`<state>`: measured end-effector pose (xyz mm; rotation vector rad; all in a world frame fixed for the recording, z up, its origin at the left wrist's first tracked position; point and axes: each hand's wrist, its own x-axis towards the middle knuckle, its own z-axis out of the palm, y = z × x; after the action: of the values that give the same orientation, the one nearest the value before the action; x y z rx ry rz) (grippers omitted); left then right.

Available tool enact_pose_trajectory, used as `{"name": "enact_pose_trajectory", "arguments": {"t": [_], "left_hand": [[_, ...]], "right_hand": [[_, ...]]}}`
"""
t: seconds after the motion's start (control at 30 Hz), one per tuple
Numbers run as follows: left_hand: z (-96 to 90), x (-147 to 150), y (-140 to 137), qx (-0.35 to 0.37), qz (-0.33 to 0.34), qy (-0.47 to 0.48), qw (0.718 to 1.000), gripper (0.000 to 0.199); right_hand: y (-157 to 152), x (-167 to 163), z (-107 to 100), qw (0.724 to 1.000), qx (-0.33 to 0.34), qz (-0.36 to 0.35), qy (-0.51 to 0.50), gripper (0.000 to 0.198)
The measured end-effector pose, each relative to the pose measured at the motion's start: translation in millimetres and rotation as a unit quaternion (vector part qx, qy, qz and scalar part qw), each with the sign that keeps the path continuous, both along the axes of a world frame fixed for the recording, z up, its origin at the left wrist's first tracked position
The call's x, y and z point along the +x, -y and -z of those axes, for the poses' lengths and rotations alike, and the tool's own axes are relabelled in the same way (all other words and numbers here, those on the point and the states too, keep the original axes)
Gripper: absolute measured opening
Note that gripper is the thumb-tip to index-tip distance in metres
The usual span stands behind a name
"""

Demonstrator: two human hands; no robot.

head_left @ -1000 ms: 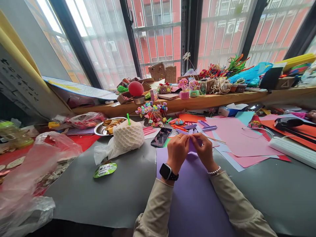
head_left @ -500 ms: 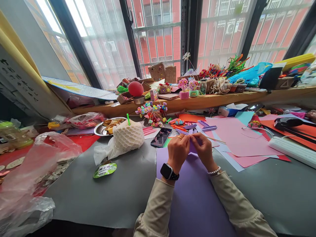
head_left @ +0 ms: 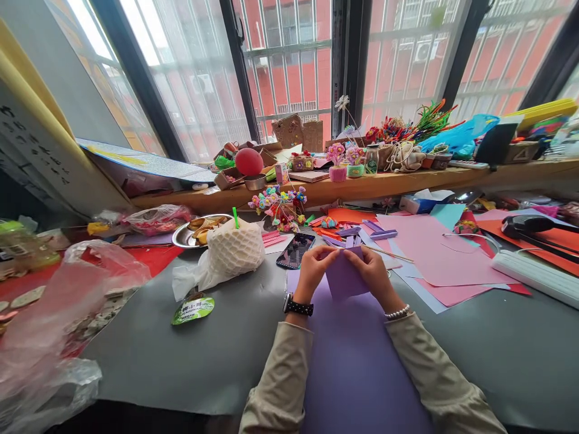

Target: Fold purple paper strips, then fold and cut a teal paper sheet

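Observation:
A small piece of purple paper (head_left: 344, 277) is held up between my two hands, its face turned toward me. My left hand (head_left: 313, 268) pinches its upper left edge between thumb and fingers. At the upper right edge, my right hand (head_left: 373, 271) grips it the same way. Beneath both hands and forearms lies a large purple sheet (head_left: 357, 361) on the grey table. Just beyond my hands are folded purple paper strips (head_left: 384, 234) and a thin stick (head_left: 391, 254). A phone (head_left: 295, 251) lies to the left of my left hand.
A net-wrapped coconut (head_left: 237, 247) with a green straw and a metal plate (head_left: 181, 236) stand left. Pink paper sheets (head_left: 456, 253) and a white power strip (head_left: 538, 276) lie right. Crocheted flowers (head_left: 280, 208) stand at the back, below a crowded wooden sill (head_left: 398, 179).
My hands have moved apart from close together, and the purple paper between them now shows its broad face. My left wrist has turned, so the watch face points away.

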<state>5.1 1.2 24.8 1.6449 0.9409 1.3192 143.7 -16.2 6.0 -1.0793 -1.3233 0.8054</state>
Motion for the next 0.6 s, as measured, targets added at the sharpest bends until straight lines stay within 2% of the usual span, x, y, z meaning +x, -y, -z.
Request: {"name": "enact_pose_trajectory", "arguments": {"t": [0.1,0.23,0.43,0.6], "left_hand": [[7.3,0.6,-2.7,-0.043,0.034,0.063,0.997,0.022],[12.3,1.5,-3.4,-0.094,0.053,0.145,0.984,0.040],[17.0,1.7,-3.3,-0.099,0.045,0.152,0.982,0.043],[21.4,4.7,-2.6,-0.081,-0.001,0.151,0.985,0.056]], "right_hand": [[-0.3,-0.3,2.8,0.999,-0.027,-0.021,-0.024,0.027],[-0.9,-1.8,6.2,0.996,-0.053,-0.041,-0.050,0.028],[-5.6,-0.6,13.9,0.997,-0.056,-0.040,-0.036,0.029],[-5.2,-0.6,13.2,0.997,-0.057,-0.042,-0.038,0.029]]}}
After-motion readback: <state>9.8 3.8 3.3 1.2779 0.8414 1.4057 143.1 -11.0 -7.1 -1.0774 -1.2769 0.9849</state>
